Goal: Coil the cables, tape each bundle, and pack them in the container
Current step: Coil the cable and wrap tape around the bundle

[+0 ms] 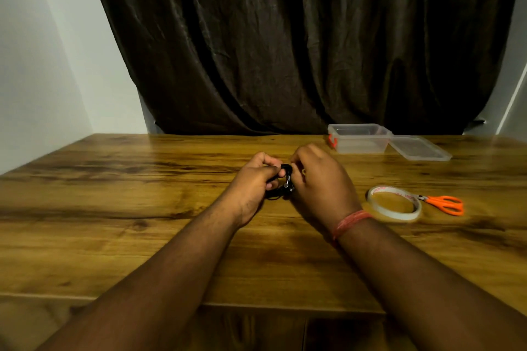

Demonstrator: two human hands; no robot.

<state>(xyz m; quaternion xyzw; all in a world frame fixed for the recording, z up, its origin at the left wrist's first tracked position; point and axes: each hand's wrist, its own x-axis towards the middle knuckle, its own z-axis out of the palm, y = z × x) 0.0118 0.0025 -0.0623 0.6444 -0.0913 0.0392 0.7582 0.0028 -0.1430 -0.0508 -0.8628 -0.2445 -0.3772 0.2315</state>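
A small coiled black cable sits between both hands at the middle of the wooden table. My left hand grips the coil from the left, fingers curled round it. From the right, my right hand pinches the cable with its fingertips; most of the coil is hidden by the fingers. A roll of clear tape lies flat to the right of my right wrist. An open clear plastic container stands at the back right, with its lid lying beside it.
Orange-handled scissors lie just right of the tape roll. A dark curtain hangs behind the table's far edge, with white walls on either side. The table's near edge runs under my forearms.
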